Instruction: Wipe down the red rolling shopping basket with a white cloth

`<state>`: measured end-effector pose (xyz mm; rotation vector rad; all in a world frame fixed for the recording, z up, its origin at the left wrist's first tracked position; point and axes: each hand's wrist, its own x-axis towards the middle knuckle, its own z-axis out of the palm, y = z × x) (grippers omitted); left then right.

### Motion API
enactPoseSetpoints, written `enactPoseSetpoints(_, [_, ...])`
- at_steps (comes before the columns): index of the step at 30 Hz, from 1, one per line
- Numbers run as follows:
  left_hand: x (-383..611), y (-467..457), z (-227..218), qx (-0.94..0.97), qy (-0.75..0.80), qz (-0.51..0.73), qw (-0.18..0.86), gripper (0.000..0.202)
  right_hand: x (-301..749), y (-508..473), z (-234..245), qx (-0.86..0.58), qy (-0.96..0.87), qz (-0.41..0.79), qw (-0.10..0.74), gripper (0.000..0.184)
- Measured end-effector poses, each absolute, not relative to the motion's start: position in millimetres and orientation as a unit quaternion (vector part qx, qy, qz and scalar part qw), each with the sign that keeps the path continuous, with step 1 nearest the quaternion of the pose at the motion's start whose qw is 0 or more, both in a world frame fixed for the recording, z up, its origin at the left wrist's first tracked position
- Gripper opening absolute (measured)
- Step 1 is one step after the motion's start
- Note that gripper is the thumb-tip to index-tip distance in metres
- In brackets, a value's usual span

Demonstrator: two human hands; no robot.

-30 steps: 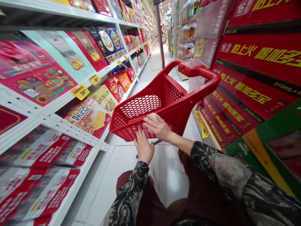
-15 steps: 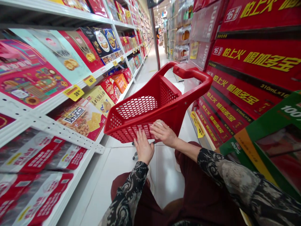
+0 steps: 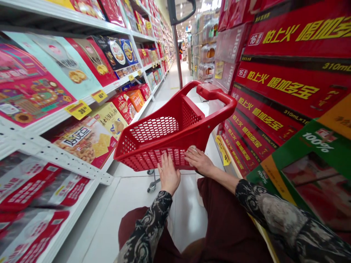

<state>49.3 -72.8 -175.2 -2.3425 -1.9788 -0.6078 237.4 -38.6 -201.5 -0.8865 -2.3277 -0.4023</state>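
Observation:
A red plastic shopping cart [image 3: 164, 146] with a perforated basket stands sideways in front of me, its handle at the right. My left hand [image 3: 168, 175] lies against the lower side of the basket with fingers stretched out. To its right, my right hand [image 3: 201, 162] is pressed to the same side. Under those fingers a small pale wad [image 3: 193, 147], perhaps a cloth or tissue, shows only at its upper edge. The fingertips of both hands are near or on the mesh holes; exact contact is hard to see.
White shelves [image 3: 79, 175] with boxed snacks [image 3: 82, 142] line the left. Red drink cartons [image 3: 274, 95] and a green box [image 3: 309, 160] are stacked close on the right. A metal pole [image 3: 177, 54] rises behind the cart. White floor tiles [image 3: 109, 215] run beneath.
My right hand has slid to the right and slightly down along the basket side with the pale wad. The left hand stays nearly in place. The view has shifted, and the cart appears farther left and lower.

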Motion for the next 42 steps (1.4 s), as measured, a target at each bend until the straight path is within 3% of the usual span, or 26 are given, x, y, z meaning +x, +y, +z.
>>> enactPoseSetpoints(6, [78,-61,-152,-0.762,-0.606,-0.227,0.02,0.072,231,-23,-125,-0.387,-0.798,-0.21,0.411,0.034])
enactPoseSetpoints(15, [79,-62,-148,-0.777,-0.584,-0.232,0.037,0.069,245,-41,-165,-0.335,-0.84,-0.203,0.376,0.031])
enactPoseSetpoints(23, [83,-52,-132,-0.787,-0.557,-0.256,0.063,0.067,276,-33,-86,-0.426,-0.718,-0.273,0.478,0.041])
enactPoseSetpoints(33, [83,-51,-119,-0.789,-0.561,-0.235,0.083,0.068,253,-47,-158,-0.344,-0.847,-0.194,0.355,0.034])
enactPoseSetpoints(39, [54,-34,-104,-0.759,-0.613,-0.202,0.091,0.065,272,-33,-84,-0.444,-0.745,-0.23,0.441,0.04])
enactPoseSetpoints(42, [40,-26,-105,-0.746,-0.642,-0.165,0.07,0.064,274,-20,-63,-0.479,-0.727,-0.228,0.436,0.041])
